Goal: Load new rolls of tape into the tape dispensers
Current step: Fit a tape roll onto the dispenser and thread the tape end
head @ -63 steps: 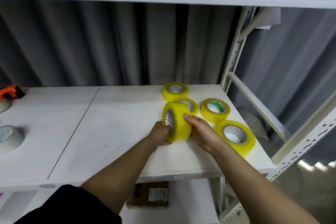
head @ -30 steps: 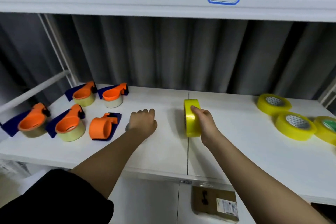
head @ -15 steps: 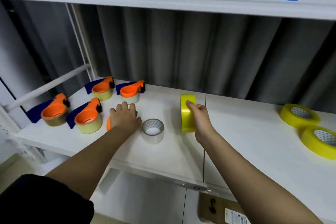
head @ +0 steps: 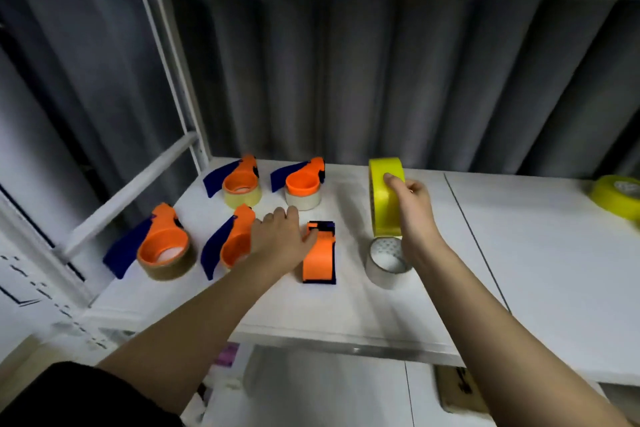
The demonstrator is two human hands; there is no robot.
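One empty orange dispenser (head: 319,252) lies on the shelf (head: 540,253), long axis 12-to-6, at 3 o'clock of the left hand (head: 281,239) spread against it, while the right hand (head: 414,204) at 2 o'clock grips the upright yellow tape roll (head: 382,196).

Readable text: none anywhere in view.
Clear tape roll (head: 387,262) just below the right hand (head: 414,208): a faint printed pattern on the inner core, too blurred to read.
Yellow tape roll (head: 616,195) far to the right of the right hand: marks on the core, too small to tell.
Cardboard box (head: 459,392) below the shelf: dark print, illegible.
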